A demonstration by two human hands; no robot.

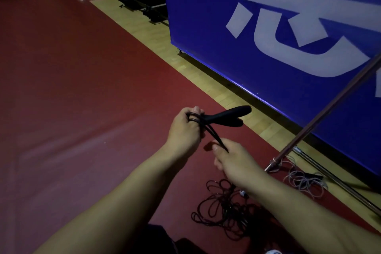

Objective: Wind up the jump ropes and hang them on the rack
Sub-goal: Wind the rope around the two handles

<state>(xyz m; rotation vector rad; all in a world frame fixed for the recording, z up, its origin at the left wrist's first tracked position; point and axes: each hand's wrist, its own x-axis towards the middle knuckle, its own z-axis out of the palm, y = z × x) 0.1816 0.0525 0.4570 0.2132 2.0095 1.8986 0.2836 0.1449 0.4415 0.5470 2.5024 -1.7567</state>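
Risk first: the wraps round the left hand's fingers look loose, so if the right hand [233, 161] lets tension drop they could slide off the left hand [185, 128] and the coil unravels. The slack black rope [226, 212] piled at lower centre could also snag or knot as it feeds up.

Pose: left hand at frame centre, fingers curled round both black handles [228, 114] with rope looped over them. Right hand just below-right, thumb and fingers pinching the taut strand. A pale rope [303, 181] lies at lower right by the metal rack pole [321, 117], unwound.
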